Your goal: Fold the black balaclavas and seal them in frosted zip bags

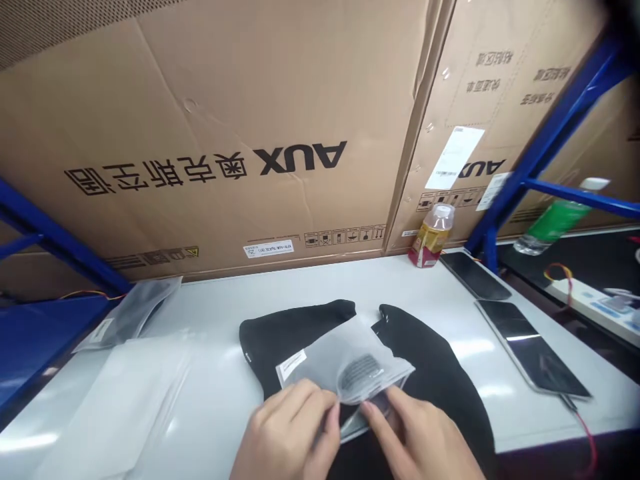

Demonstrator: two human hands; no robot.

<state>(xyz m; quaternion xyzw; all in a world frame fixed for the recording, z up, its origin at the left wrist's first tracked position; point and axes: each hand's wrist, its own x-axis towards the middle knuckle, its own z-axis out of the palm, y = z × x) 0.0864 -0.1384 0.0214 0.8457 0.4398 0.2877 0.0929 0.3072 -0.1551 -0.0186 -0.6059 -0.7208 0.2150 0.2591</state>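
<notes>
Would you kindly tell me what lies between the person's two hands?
The head view shows a frosted plastic bag there, pinched by the left hand and right hand.

Worn on the person's head, the one camera looks forward and down across a white-topped workbench [210, 300] from its near side, facing a large tan cardboard carton [200, 133] with black printing at the bench's far edge. It sits close above the bench: the left hand [285, 433] and right hand [420, 433] enter from the frame's bottom edge, around a frosted plastic bag [345, 360].
</notes>
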